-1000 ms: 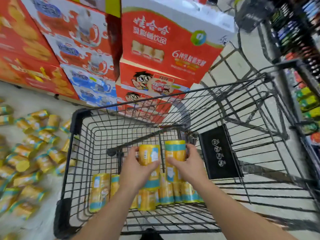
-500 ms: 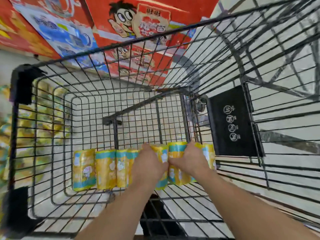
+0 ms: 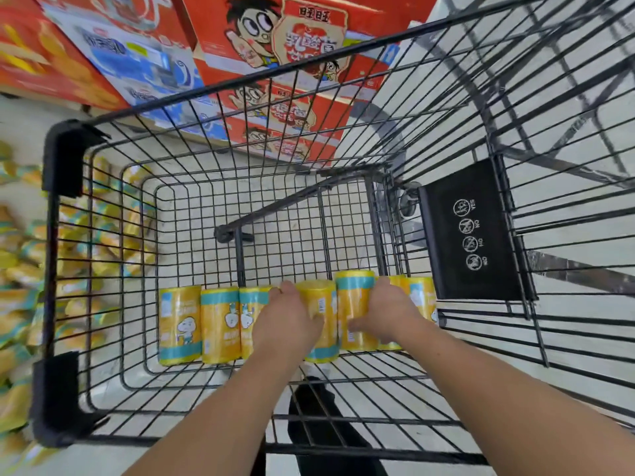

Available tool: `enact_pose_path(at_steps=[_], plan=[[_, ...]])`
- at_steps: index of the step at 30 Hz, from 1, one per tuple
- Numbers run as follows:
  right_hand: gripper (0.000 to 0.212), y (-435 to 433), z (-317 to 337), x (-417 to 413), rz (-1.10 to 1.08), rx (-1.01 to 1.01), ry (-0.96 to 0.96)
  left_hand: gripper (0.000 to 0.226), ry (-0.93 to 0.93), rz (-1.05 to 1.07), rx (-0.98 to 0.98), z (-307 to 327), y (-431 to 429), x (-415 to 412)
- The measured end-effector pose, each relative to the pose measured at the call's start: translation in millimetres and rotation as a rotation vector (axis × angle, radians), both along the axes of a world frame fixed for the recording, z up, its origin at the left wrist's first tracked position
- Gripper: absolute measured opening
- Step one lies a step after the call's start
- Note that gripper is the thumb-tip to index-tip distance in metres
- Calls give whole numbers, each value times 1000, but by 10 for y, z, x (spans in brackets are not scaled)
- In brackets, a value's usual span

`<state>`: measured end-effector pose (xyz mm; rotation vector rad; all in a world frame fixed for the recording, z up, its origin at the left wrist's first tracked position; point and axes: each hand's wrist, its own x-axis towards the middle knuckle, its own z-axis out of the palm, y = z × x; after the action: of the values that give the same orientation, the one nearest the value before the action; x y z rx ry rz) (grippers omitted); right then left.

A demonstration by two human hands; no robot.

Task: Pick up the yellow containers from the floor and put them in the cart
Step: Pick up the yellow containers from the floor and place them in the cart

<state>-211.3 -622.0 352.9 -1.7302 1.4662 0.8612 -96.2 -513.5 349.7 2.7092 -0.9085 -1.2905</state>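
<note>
Both my arms reach down into the black wire cart [image 3: 240, 80]. A row of yellow containers with teal bands lies along the cart's bottom [image 3: 220, 324]. My left hand [image 3: 287, 321] is closed over one yellow container [image 3: 319, 304] in the middle of that row. Right beside it, my right hand [image 3: 385, 312] grips another yellow container [image 3: 355, 297], which rests in the row too. More yellow containers lie scattered on the floor [image 3: 20, 276] to the left of the cart, blurred behind the wire.
Stacked red and blue cartons [image 3: 275, 46] stand beyond the cart's far side. A black folded child-seat flap [image 3: 470, 231] hangs on the cart's right wall. A dark shoe [image 3: 319, 410] shows under the cart floor. Pale tiled floor lies around.
Both hands have gone down from mid-height in the cart to its bottom, bringing two containers into the row. The view has tilted closer over the cart.
</note>
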Motion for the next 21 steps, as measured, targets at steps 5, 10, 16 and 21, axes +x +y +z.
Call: enact_pose_path(at_steps=[5,10,16,21], plan=[[86,106,-7,77,57,-22,37,62,-2,-147,-50,11,106,90],[89,196,-76,163,72,-37,61,67,84,-263,7,-56,120,113],[83,304,-227,225,63,-50,58,82,22,-406,97,-178,125,86],[83,447,-293,170,95,-69,17,76,27,-401,67,-181,206,108]])
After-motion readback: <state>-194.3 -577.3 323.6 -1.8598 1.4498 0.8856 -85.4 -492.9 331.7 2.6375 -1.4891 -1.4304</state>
